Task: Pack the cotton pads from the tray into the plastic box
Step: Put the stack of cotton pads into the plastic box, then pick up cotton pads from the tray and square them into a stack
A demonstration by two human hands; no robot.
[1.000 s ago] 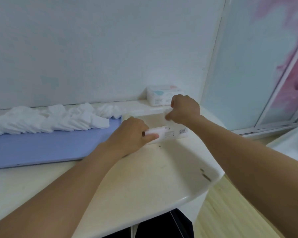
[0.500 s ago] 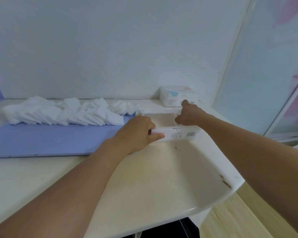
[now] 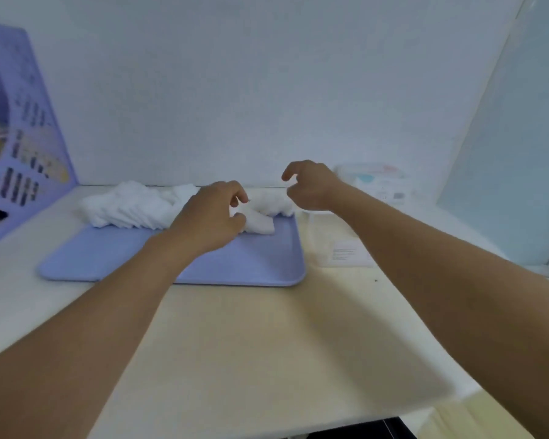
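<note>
A lilac tray (image 3: pixel 114 258) lies on the cream table, with a heap of white cotton pads (image 3: pixel 130 207) along its far edge. My left hand (image 3: pixel 211 217) hovers over the right end of the heap, fingers loosely curled and holding nothing. My right hand (image 3: pixel 311 185) hangs above the tray's far right corner, fingers relaxed and empty. The clear plastic box (image 3: pixel 336 245) with a white label sits just right of the tray; my right forearm crosses over it. The image is blurred.
A sealed pack of cotton pads (image 3: pixel 377 182) stands against the wall at the back right. A purple perforated file holder (image 3: pixel 16 141) stands at the far left. The table's rounded front edge (image 3: pixel 362 419) is close to me.
Both hands have let go of the plastic box and moved left to the tray's cotton pads. The camera has swung left, bringing the whole tray and the file holder into view.
</note>
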